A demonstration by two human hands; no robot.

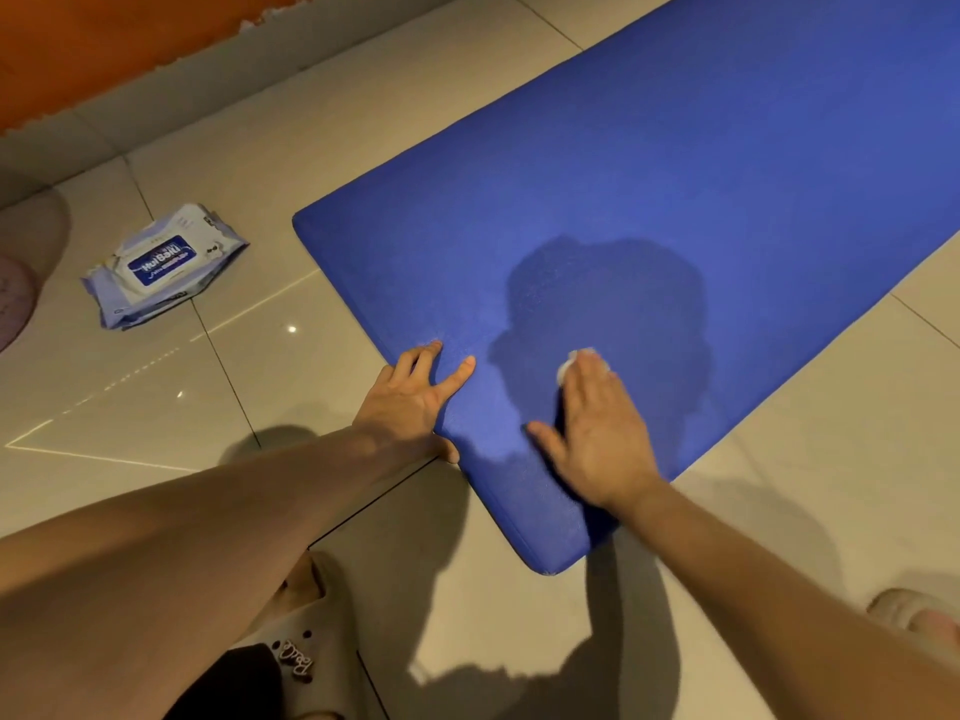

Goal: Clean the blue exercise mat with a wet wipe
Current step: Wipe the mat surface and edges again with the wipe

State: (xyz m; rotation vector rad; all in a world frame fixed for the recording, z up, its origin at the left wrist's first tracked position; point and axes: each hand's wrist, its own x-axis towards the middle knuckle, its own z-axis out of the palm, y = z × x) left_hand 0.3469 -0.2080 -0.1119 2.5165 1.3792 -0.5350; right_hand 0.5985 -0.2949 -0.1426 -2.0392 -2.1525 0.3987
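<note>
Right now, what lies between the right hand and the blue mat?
A white wet wipe, pressed flat onto the blue mat by the right hand. Only its edge shows past the fingertips, in the head view.

Glossy beige floor tiles (156,397) meet grey skirting (171,90) below an orange wall (104,33).

The wet wipe (574,362) lay almost wholly hidden beneath the flat right hand (602,439), which was itself blurred; only a white fold showed past the fingertips. The blue exercise mat (675,174) was cut off by the top and right edges. Print on the wipes packet (163,265) was too small to read. A slipper (914,613) was cropped at the right edge, a pink object (13,298) at the left.
</note>
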